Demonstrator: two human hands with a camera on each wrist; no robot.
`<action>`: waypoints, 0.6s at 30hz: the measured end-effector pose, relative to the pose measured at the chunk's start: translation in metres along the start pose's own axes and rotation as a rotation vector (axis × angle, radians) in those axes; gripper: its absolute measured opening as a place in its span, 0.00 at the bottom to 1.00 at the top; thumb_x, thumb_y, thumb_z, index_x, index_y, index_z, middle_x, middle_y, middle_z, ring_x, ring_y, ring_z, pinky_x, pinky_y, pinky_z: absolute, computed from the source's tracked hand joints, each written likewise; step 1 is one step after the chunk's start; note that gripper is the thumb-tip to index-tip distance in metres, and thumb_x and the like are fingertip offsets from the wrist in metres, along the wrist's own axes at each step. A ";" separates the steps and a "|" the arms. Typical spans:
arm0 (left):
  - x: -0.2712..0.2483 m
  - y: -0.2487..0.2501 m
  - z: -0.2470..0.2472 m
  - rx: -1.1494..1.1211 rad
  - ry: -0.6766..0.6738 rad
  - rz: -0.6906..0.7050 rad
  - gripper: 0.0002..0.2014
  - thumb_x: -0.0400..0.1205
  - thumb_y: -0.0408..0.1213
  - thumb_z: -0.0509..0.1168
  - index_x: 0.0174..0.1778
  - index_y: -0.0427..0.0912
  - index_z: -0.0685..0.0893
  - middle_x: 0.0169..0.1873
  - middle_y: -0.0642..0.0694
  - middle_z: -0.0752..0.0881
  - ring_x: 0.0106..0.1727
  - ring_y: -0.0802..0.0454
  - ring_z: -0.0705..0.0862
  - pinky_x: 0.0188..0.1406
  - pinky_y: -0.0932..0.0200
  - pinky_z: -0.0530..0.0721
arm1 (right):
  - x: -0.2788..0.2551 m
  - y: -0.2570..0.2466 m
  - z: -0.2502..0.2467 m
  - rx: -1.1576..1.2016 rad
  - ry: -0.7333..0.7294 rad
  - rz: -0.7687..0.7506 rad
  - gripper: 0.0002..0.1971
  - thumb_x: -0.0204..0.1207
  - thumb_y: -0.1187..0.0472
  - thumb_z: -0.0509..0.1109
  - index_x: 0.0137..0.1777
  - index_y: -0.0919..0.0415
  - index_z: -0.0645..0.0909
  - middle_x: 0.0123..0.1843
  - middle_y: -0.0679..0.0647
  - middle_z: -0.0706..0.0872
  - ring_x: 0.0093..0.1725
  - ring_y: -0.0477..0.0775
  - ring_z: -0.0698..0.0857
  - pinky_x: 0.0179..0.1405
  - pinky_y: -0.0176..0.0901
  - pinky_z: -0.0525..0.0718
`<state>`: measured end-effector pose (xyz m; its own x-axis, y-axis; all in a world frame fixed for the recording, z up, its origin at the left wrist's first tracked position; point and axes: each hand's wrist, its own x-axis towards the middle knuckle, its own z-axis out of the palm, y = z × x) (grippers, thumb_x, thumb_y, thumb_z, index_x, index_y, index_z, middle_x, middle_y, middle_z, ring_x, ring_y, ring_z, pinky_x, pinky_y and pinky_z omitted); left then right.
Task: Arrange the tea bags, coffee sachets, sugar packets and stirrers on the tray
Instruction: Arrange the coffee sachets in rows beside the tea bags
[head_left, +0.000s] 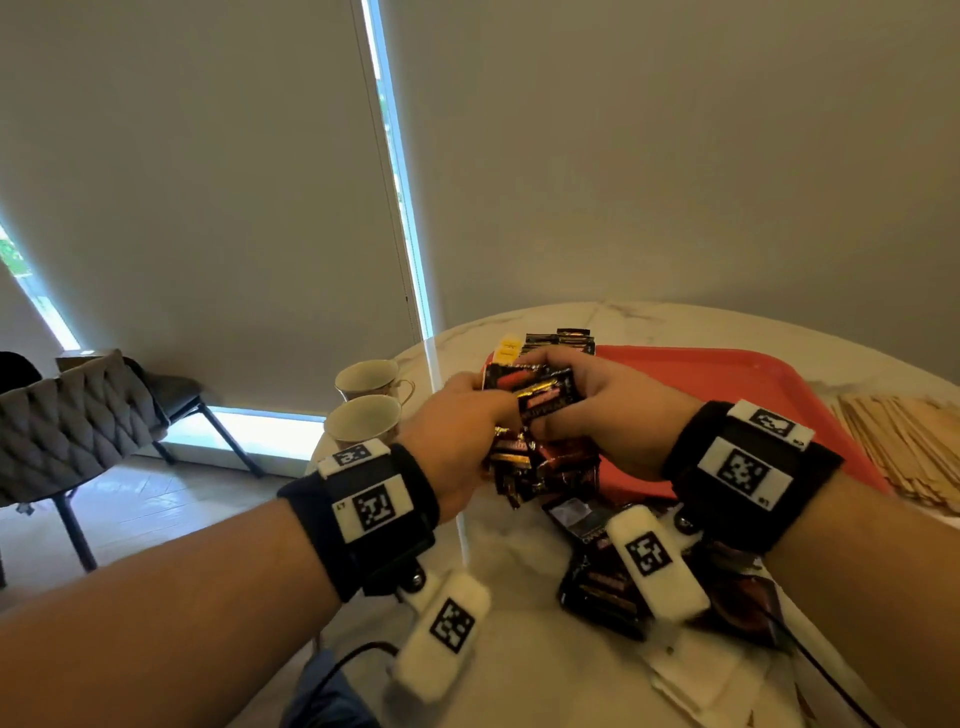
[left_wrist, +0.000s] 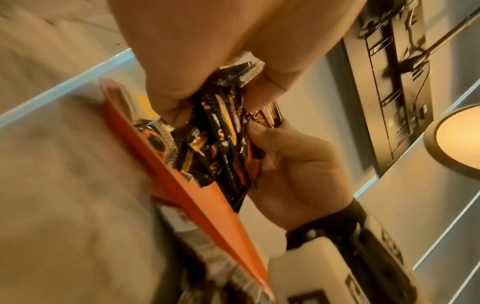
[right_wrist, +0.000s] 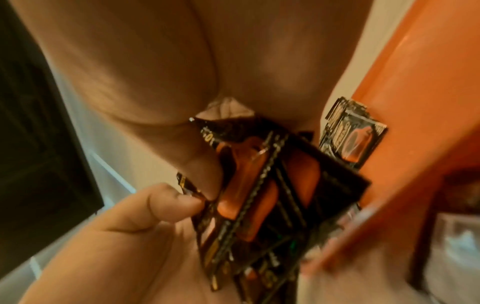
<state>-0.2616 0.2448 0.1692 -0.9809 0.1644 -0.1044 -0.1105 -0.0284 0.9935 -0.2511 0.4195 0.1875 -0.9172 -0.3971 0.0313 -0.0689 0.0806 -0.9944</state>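
Observation:
Both hands hold one thick bundle of dark coffee sachets (head_left: 543, 410) over the near left corner of the red tray (head_left: 737, 379). My left hand (head_left: 470, 426) grips the bundle from the left, my right hand (head_left: 592, 400) from the right with fingers curled over its top. In the left wrist view the sachets (left_wrist: 221, 139) fan out between both hands, just above the tray's edge (left_wrist: 207, 205). The right wrist view shows the bundle (right_wrist: 272, 185) pinched close up. A standing row of dark sachets (head_left: 563, 340) and a yellow packet (head_left: 508, 349) sit at the tray's far left corner. Wooden stirrers (head_left: 904, 452) lie right of the tray.
Two cups (head_left: 366, 400) stand at the table's left edge. Loose dark sachets (head_left: 597, 587) and white paper packets (head_left: 696, 675) lie on the marble table (head_left: 649, 317) near me. A grey chair (head_left: 67, 415) stands on the floor to the left.

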 end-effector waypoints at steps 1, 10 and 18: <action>0.004 0.004 0.007 -0.009 -0.006 0.015 0.22 0.75 0.25 0.67 0.66 0.40 0.82 0.52 0.34 0.89 0.46 0.36 0.91 0.39 0.44 0.89 | 0.001 0.002 -0.007 0.080 0.031 -0.026 0.29 0.75 0.86 0.65 0.70 0.59 0.79 0.58 0.68 0.88 0.52 0.62 0.90 0.44 0.50 0.92; 0.038 0.018 0.047 -0.278 -0.334 -0.217 0.23 0.81 0.41 0.68 0.72 0.37 0.86 0.61 0.31 0.87 0.59 0.32 0.87 0.65 0.34 0.84 | 0.015 0.024 -0.050 0.407 0.294 -0.142 0.28 0.75 0.84 0.68 0.74 0.68 0.76 0.59 0.65 0.88 0.58 0.66 0.89 0.61 0.64 0.87; 0.068 0.010 0.054 -0.368 -0.394 -0.250 0.21 0.82 0.33 0.64 0.72 0.35 0.84 0.58 0.29 0.89 0.59 0.26 0.88 0.73 0.22 0.78 | 0.032 0.028 -0.066 0.028 0.256 -0.116 0.23 0.75 0.78 0.74 0.69 0.62 0.82 0.58 0.61 0.92 0.56 0.62 0.92 0.56 0.53 0.91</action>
<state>-0.3208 0.3088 0.1743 -0.7922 0.5617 -0.2386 -0.4479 -0.2696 0.8524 -0.3082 0.4694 0.1677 -0.9733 -0.1583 0.1665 -0.1720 0.0218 -0.9849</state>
